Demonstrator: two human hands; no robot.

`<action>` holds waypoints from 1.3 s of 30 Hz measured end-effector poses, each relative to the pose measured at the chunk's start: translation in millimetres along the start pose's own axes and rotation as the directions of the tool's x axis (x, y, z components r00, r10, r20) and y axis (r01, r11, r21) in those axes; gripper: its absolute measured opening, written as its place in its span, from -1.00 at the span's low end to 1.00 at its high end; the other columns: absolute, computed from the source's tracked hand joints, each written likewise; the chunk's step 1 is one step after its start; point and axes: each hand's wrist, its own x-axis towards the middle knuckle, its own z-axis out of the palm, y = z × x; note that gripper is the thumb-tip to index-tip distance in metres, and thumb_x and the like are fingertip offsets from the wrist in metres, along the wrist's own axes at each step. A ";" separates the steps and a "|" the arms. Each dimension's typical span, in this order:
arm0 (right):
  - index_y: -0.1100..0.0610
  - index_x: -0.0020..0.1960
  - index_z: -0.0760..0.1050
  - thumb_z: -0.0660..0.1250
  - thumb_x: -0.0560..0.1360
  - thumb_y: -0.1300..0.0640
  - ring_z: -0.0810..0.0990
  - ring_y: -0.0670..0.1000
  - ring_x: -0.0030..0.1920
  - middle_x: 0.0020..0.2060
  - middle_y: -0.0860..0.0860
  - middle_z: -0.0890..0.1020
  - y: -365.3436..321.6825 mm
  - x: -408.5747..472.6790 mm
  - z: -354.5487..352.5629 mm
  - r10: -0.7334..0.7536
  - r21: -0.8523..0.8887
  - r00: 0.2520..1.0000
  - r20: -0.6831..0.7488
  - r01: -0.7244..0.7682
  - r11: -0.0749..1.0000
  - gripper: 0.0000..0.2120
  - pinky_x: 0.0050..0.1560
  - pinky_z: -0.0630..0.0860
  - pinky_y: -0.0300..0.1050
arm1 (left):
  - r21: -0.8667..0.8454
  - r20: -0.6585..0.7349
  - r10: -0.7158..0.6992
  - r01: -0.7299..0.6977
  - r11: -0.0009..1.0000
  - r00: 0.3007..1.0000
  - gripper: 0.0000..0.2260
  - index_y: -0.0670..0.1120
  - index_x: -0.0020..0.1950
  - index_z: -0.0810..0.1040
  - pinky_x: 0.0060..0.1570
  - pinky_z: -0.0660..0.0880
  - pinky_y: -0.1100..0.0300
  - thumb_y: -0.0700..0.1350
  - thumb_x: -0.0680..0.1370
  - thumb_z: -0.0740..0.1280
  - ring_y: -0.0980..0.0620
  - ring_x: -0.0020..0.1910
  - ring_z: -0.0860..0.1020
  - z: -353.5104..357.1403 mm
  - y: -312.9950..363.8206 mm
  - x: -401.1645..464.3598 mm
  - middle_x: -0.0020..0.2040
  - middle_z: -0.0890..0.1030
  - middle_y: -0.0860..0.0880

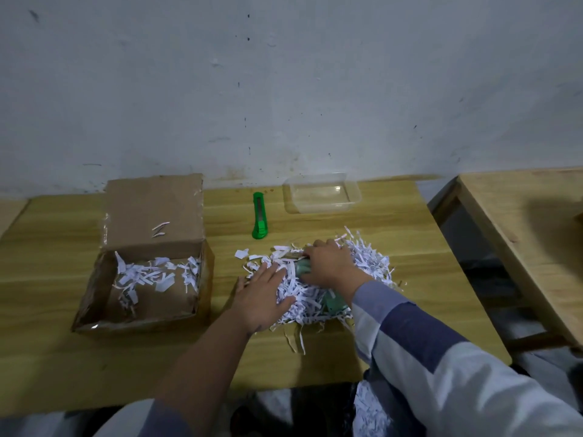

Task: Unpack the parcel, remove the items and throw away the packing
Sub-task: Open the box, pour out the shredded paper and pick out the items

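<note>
An open cardboard box (94, 298) sits at the left of the wooden table, its lid flap standing up at the back; a few white paper shreds lie inside. To its right is a heap of shredded white paper (369, 263). My left hand (262, 294) lies flat on the heap's left side, fingers spread. My right hand (331, 263) presses into the heap's middle, curled over a pale green item (301, 269) half buried in the shreds. A second pale green piece (336, 302) shows near my right wrist.
A green utility knife (259, 216) lies behind the heap. A clear plastic container (321, 193) stands at the back by the wall. A second wooden table (530, 228) is at the right across a gap. More shreds (369, 408) lie below the table's front edge.
</note>
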 end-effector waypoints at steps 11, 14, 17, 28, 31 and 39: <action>-0.03 0.43 0.31 0.54 0.28 -0.09 0.43 0.18 0.31 0.38 0.16 0.34 12.5 -21.1 -42.4 0.090 0.596 0.992 -0.093 -0.017 0.802 -0.21 0.27 0.42 -0.01 | 0.055 0.036 -0.028 0.026 0.998 0.999 -0.38 0.00 0.57 -0.07 0.47 -0.11 -0.23 0.21 0.60 0.06 0.05 0.55 -0.19 -4.4 7.2 -3.7 0.58 -0.14 0.08; -0.01 0.50 0.14 0.55 0.29 -0.01 0.48 0.14 0.27 0.34 0.15 0.43 17.0 -29.8 -55.7 0.068 0.694 0.994 -0.089 0.013 0.720 -0.10 0.18 0.46 -0.04 | 0.008 0.030 -0.042 0.042 0.999 0.999 -0.37 0.00 0.57 -0.04 0.47 -0.13 -0.24 0.21 0.60 0.09 0.06 0.55 -0.17 -7.4 9.8 -3.8 0.58 -0.10 0.08; 0.03 0.47 0.17 0.55 0.29 0.01 0.59 0.08 0.03 0.15 0.11 0.54 24.4 -32.5 -60.7 0.058 0.718 0.995 -0.076 0.014 0.696 -0.12 -0.04 0.56 -0.14 | -0.121 -0.052 -0.071 0.064 0.991 0.996 -0.36 0.02 0.56 0.00 0.48 -0.17 -0.18 0.23 0.57 0.12 0.07 0.55 -0.12 -16.0 15.0 -3.6 0.58 -0.03 0.09; 0.05 0.03 0.63 0.37 0.45 -0.11 0.63 0.09 -0.16 -0.11 0.10 0.69 52.8 -44.5 -64.3 -0.017 0.868 1.000 -0.005 0.013 0.496 -0.72 -0.16 0.55 -0.06 | -0.819 -0.272 -0.111 -0.170 0.548 0.956 -0.18 0.02 0.53 0.09 -0.08 0.55 0.24 -0.20 0.42 0.49 0.16 -0.09 0.63 -53.5 74.2 25.2 0.04 0.67 -0.07; 0.12 0.08 0.59 0.35 0.47 -0.11 0.59 0.12 -0.15 -0.09 0.16 0.65 64.2 -45.7 -63.9 0.072 0.894 0.997 -0.007 -0.026 0.447 -0.67 -0.15 0.52 -0.06 | -0.800 -0.287 -0.154 -0.148 0.582 0.946 -0.70 -0.19 0.25 0.54 -0.36 0.47 0.38 -0.21 0.52 0.38 0.23 -0.43 0.58 -48.5 75.9 32.3 -0.32 0.64 0.02; 0.14 0.25 0.54 0.39 0.45 -0.09 0.54 -0.05 -0.27 -0.18 0.00 0.61 113.0 -38.0 -46.9 0.281 0.872 0.960 -0.008 -0.131 0.471 -0.54 -0.41 0.45 -0.27 | -0.510 -0.275 -0.020 -0.128 0.851 0.961 -0.76 -0.02 0.05 0.64 0.00 0.46 0.07 -0.11 0.64 0.16 -0.03 -0.04 0.52 -28.0 57.7 39.6 0.05 0.63 -0.07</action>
